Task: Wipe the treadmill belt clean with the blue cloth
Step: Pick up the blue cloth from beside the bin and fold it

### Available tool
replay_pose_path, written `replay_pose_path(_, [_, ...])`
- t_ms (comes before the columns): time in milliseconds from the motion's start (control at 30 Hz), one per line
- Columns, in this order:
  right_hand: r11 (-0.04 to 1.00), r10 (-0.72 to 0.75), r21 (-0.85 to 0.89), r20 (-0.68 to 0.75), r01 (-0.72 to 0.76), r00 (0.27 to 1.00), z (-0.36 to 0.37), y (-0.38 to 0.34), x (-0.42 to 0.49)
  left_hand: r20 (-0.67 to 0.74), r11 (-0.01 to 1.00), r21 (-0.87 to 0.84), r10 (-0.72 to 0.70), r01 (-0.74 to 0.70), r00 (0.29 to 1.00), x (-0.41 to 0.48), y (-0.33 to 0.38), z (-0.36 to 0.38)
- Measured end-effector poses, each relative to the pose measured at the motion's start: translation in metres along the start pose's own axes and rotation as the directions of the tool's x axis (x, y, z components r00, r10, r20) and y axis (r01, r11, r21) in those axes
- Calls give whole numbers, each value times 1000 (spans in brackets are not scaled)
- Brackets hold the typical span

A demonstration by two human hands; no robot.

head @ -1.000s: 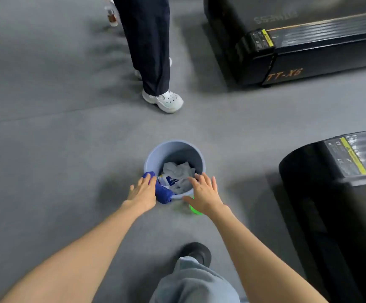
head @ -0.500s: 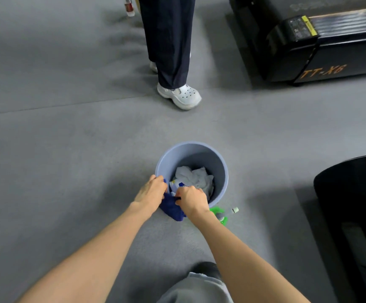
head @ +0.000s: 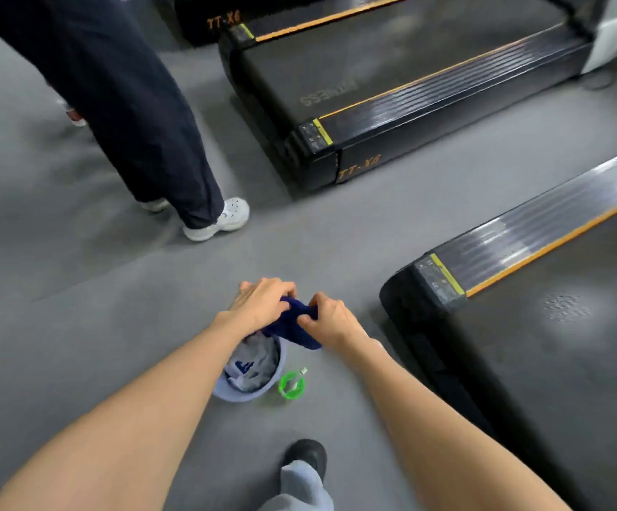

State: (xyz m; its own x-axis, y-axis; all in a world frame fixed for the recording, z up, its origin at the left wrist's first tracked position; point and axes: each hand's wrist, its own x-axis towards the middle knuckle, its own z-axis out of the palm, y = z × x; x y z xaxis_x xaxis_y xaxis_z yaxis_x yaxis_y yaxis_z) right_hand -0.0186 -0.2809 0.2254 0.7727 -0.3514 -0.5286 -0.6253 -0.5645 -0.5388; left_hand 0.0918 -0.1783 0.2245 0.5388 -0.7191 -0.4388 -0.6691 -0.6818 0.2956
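Note:
The dark blue cloth (head: 294, 326) hangs bunched between both my hands, lifted above the floor. My left hand (head: 262, 304) grips its upper left end and my right hand (head: 331, 319) pinches its right side. Below them stands a pale blue bucket (head: 274, 383) with white rags inside, partly hidden by my left forearm. The nearest treadmill's black belt (head: 558, 344) lies to the right, with an orange-edged side rail (head: 543, 223) along it.
A green spray bottle (head: 292, 385) lies on the grey floor beside the bucket. Another person's dark trouser leg and white shoe (head: 222, 219) stand at the left. A second treadmill (head: 392, 79) lies at the back. My own shoe (head: 307, 455) is at the bottom.
Both hands have pulled the blue cloth off the bucket's rim and raised it. The view has swung up and right, bringing the treadmills into sight.

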Motion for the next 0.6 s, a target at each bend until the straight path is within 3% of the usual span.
replay_pose_path(100, [996, 70, 61, -62, -67, 996, -75, 23, -31, 26, 989, -40, 144, -143, 989, 21, 80, -49])
replay_pose_path(233, [990, 125, 104, -300, -98, 946, -167, 57, -87, 88, 934, -124, 346, -335, 934, 46, 188, -103])
replay_pose_path(300, [987, 158, 76, -396, -139, 904, -204, 80, -115, 117, 894, -86, 448, -440, 886, 52, 245, -120])
replay_pose_path(400, [979, 172, -25, -430, -202, 886, -253, 124, -154, 206, 812, 4, 570, -584, 795, 54, 331, -136])
replay_pose_path(500, [970, 154, -106, -423, -218, 893, -300, 170, -193, 333, 706, 134, 629, -695, 703, 55, 411, -142])
replay_pose_path(600, [966, 178, -90, -453, -243, 874, -344, 212, -227, 382, 624, 256, 636, -738, 671, 61, 485, -148])
